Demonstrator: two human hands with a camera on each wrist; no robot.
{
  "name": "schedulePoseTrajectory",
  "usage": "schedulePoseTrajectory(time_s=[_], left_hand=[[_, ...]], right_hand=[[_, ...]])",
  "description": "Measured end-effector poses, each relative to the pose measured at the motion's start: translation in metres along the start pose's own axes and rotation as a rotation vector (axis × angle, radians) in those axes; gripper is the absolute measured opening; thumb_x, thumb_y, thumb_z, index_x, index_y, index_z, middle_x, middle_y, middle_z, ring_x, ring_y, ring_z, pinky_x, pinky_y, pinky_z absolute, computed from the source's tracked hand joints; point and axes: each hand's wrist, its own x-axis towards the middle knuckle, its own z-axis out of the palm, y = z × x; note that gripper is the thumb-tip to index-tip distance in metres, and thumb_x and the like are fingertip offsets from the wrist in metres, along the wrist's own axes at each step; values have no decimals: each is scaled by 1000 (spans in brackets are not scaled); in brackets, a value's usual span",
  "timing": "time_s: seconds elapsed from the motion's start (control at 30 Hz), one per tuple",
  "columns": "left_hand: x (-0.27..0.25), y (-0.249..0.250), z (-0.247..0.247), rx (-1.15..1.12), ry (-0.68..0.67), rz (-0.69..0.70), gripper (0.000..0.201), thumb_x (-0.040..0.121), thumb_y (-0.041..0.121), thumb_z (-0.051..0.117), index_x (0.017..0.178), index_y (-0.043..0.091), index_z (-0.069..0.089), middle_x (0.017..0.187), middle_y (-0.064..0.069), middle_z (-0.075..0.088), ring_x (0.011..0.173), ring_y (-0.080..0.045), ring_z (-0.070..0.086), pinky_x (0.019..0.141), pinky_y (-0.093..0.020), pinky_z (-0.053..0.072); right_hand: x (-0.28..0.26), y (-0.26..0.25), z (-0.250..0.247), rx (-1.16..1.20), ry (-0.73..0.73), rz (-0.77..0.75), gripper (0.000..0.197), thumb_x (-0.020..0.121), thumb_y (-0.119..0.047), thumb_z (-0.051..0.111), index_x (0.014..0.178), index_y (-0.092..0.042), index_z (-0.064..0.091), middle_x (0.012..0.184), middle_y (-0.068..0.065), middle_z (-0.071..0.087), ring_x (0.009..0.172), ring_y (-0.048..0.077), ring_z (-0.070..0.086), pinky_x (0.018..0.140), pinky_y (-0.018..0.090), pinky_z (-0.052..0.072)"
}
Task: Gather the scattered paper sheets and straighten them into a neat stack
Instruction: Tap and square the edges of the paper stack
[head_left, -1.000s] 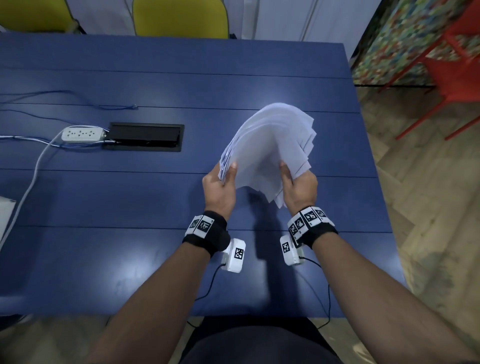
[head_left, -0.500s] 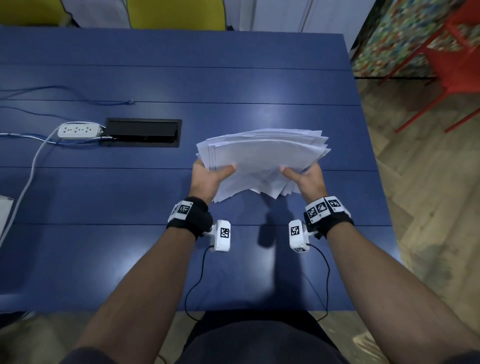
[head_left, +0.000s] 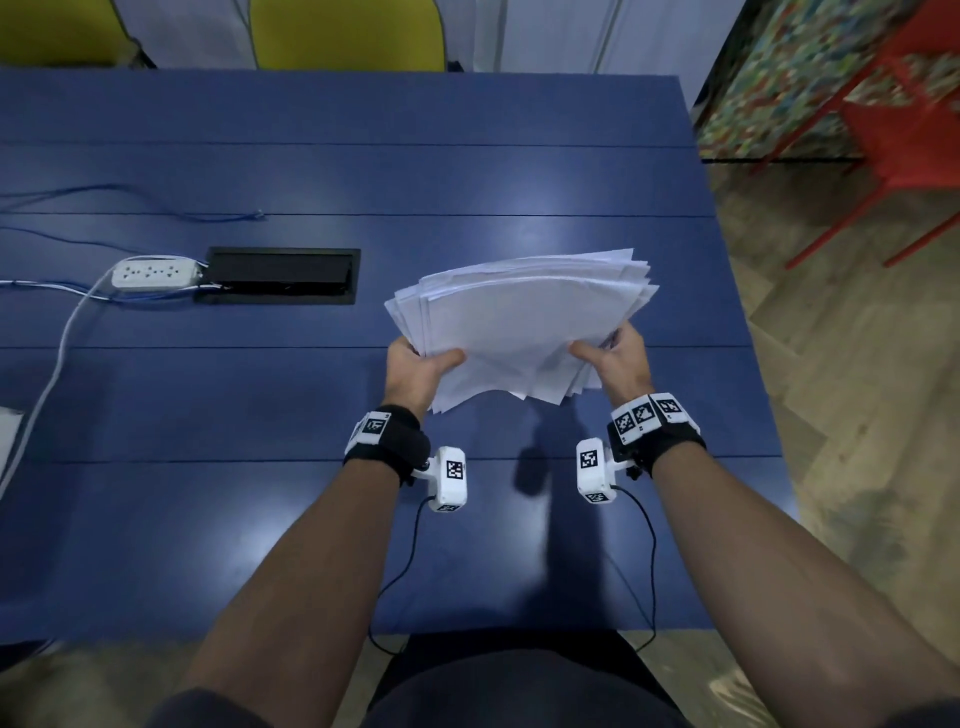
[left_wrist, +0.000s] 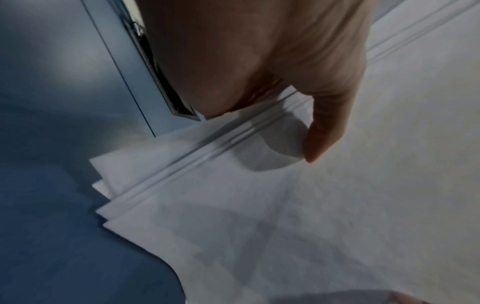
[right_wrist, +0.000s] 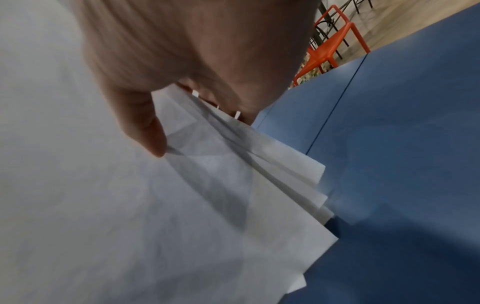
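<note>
A loose bundle of white paper sheets (head_left: 524, 327) hangs in the air above the blue table (head_left: 260, 405), its edges fanned and uneven. My left hand (head_left: 423, 364) grips the bundle's left side, thumb on top. My right hand (head_left: 610, 358) grips the right side the same way. In the left wrist view the left thumb (left_wrist: 324, 131) presses on the top sheet (left_wrist: 285, 216), with staggered corners beside it. In the right wrist view the right thumb (right_wrist: 145, 127) lies on the sheets (right_wrist: 182, 205), whose corners splay out. The fingers under the paper are hidden.
A black cable hatch (head_left: 280, 275) is set into the table at left, with a white power strip (head_left: 156, 273) and cables beside it. Yellow chairs (head_left: 348, 31) stand at the far edge. A red chair (head_left: 904, 130) stands on the wooden floor at right.
The bundle has turned from standing on end to lying broadside between my hands, and both hands have spread apart to its two sides.
</note>
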Motion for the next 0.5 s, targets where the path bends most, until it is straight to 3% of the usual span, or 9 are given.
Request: schedulePoseTrajectory(time_s=[0.1, 0.23, 0.37, 0.43, 0.5], left_hand=[[2, -3, -7, -8, -23, 12, 28, 78, -12, 79, 98, 7, 73, 94, -7, 79, 78, -13, 78, 72, -28, 62], [-3, -12, 2, -1, -18, -7, 36, 63, 4, 77, 98, 9, 72, 90, -3, 78, 79, -15, 76, 76, -29, 61], [0, -12, 6, 19, -32, 17, 34, 64, 4, 72, 98, 10, 70, 90, -6, 76, 84, -23, 73, 81, -35, 61], [3, -8, 6, 28, -39, 33, 30, 65, 3, 71, 94, 10, 70, 86, -6, 74, 82, -23, 71, 79, -36, 59], [5, -3, 7, 28, -45, 63, 27, 65, 2, 70, 92, 6, 68, 81, -5, 71, 77, -19, 69, 75, -34, 58]], right_hand=[[1, -5, -2, 13, 12, -34, 41, 79, 17, 65, 113, -6, 60, 102, 7, 70, 86, 10, 69, 76, 20, 56], [-6, -4, 5, -46, -69, 18, 33, 84, 17, 63, 113, 2, 63, 95, 0, 73, 78, 1, 73, 71, 15, 55], [-8, -13, -1, -17, -55, 9, 38, 81, 12, 67, 117, 1, 61, 103, 6, 73, 91, 13, 72, 79, 26, 55], [-7, -23, -6, 17, -30, -22, 43, 76, 4, 70, 117, -3, 59, 110, 12, 71, 99, 21, 69, 83, 31, 54], [-9, -33, -7, 57, -22, -61, 50, 73, 0, 69, 121, 2, 57, 110, 14, 69, 100, 23, 66, 84, 31, 54]])
